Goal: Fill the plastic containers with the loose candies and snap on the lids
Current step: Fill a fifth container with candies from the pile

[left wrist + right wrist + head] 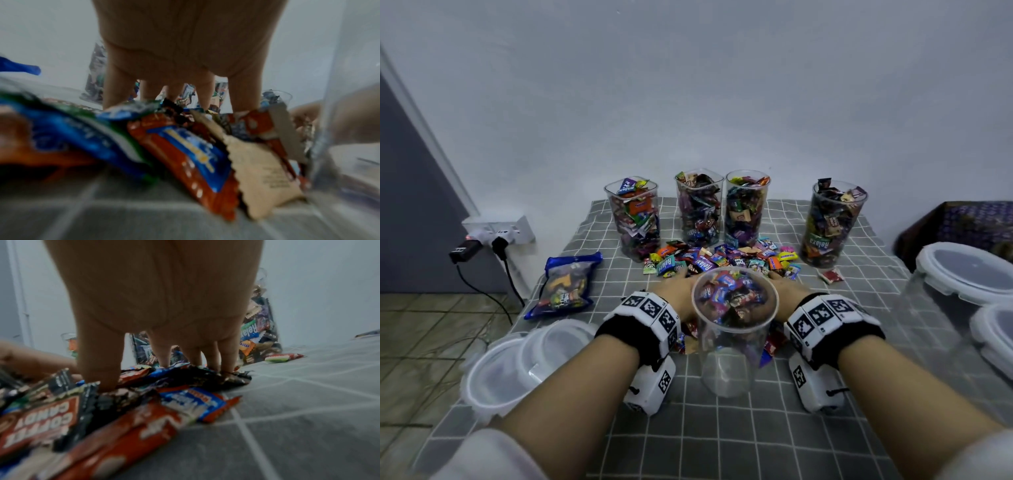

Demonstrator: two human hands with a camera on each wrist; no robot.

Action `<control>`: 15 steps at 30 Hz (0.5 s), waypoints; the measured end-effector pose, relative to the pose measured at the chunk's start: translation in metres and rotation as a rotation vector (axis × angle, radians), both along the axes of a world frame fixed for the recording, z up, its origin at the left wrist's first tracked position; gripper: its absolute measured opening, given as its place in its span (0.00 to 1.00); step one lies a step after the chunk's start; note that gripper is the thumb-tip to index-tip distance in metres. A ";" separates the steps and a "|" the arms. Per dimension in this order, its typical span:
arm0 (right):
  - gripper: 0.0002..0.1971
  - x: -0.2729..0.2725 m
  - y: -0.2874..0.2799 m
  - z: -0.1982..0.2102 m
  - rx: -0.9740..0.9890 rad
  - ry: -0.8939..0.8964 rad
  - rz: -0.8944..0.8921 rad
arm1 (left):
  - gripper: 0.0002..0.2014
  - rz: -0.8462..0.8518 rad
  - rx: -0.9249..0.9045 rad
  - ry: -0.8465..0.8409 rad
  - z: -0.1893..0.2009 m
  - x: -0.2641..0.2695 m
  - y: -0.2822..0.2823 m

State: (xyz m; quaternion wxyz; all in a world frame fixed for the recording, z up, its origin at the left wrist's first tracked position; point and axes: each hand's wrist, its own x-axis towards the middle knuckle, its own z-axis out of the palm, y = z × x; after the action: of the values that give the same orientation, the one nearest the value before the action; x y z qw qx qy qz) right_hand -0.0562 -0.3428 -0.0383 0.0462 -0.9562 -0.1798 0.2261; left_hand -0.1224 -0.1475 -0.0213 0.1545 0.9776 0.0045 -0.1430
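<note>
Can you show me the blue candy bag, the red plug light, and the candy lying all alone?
blue candy bag (563, 286): head view, middle of its clear front.
red plug light (467, 237): head view, the glowing spot.
lone candy (831, 275): head view, middle of its wrapper.

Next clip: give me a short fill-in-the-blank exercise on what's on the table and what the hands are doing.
1. ____ full containers stand in a row by the wall.
2. Both hands reach into the pile of loose ____ on the cloth.
3. The near container stands ____ the left hand and right hand.
4. None of the containers has a ____ on.

Missing words: four; candies; between; lid
</note>
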 end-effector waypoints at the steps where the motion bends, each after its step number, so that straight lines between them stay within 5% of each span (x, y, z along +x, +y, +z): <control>1: 0.50 -0.002 -0.001 0.002 -0.025 -0.019 0.014 | 0.29 -0.021 0.022 -0.011 0.000 0.000 -0.001; 9: 0.06 -0.034 0.007 0.031 -0.011 -0.233 0.055 | 0.15 -0.165 0.099 -0.140 0.006 -0.004 -0.013; 15: 0.11 -0.036 0.013 0.033 -0.017 -0.270 0.023 | 0.12 -0.058 0.167 -0.203 0.006 -0.002 -0.014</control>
State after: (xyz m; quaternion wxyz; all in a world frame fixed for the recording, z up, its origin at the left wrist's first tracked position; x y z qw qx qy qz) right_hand -0.0925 -0.3300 -0.0053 0.0106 -0.9762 -0.1935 0.0973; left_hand -0.1245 -0.1610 -0.0152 0.0683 0.9962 -0.0276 -0.0468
